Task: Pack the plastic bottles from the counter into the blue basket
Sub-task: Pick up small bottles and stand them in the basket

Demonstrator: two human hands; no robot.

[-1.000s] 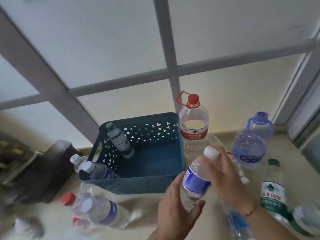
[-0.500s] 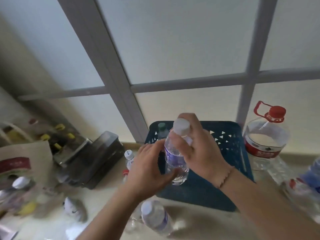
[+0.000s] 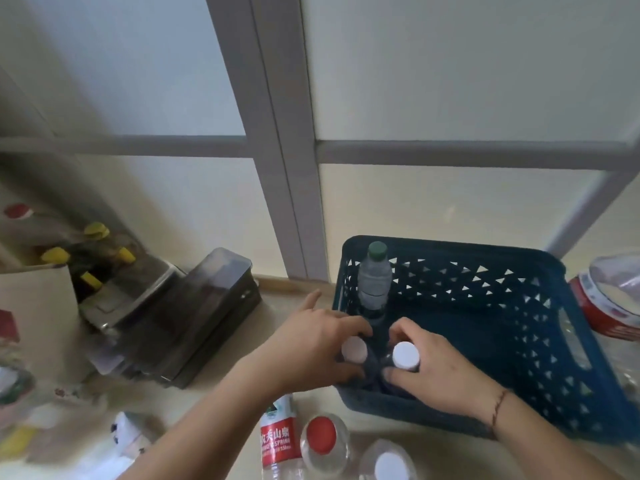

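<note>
Gripping: both hands hold one bottle apiece at the near left corner of the blue basket [image 3: 540,306].
Left hand [image 3: 311,348]: curls round the neck of a bottle with a pale pinkish-white cap [image 3: 354,348]; thumb and fingers wrap it from both sides, the forefinger sticking out toward the window. The hand sits at the basket's left wall; whether this bottle stands inside the wall or against it I cannot tell.
Right hand [image 3: 440,372]: closes on a white-capped bottle [image 3: 405,355] just right of the other cap, inside the basket; fingers come round the neck below the cap, which pokes up between thumb and forefinger. A thin red cord circles the wrist.
The two caps: side by side, near but apart, a dark gap between them.
Green-capped bottle [image 3: 374,278]: upright in the basket's far left corner, just beyond both hands, touched by neither.
Counter [image 3: 242,386]: in front of the basket stand or lie three more bottles, a red-labelled bottle [image 3: 277,441] under the left forearm, a red-capped bottle [image 3: 322,438] beside it, and a white-capped one [image 3: 390,466] at the bottom edge.
Large red-labelled jug [image 3: 609,299]: just right of the basket, cut by the frame.
Dark plastic box [image 3: 194,313]: left of the basket, well clear of the left hand.
</note>
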